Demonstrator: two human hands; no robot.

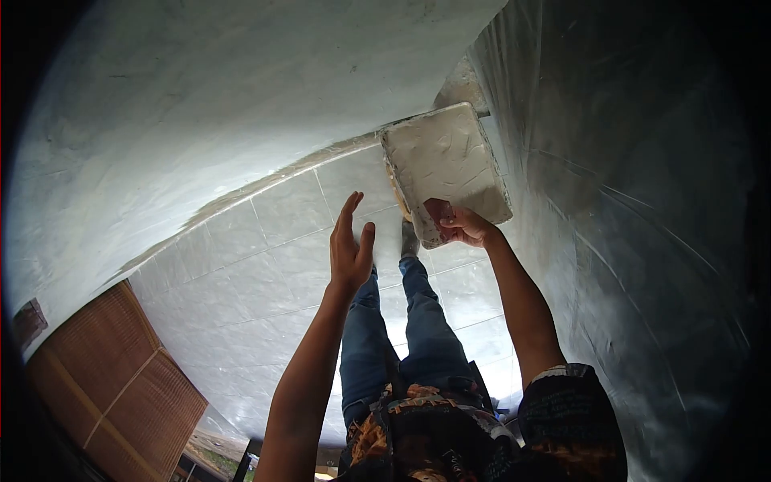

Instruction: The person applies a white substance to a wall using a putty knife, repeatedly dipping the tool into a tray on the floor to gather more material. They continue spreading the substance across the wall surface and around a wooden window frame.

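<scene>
My right hand (461, 225) grips the near edge of a square board (446, 165) coated in pale grey plaster, held flat at about chest height near the corner where two walls meet. My left hand (351, 245) is raised beside it with fingers straight and apart, holding nothing, a short way left of the board. Below the hands I see my legs in blue jeans (401, 337) standing on the floor.
A pale plastered wall (201, 104) fills the upper left and a darker grey wall (642, 241) rises on the right. The floor is large white tiles (257, 273). A brown wooden door or panel (112, 377) sits at lower left.
</scene>
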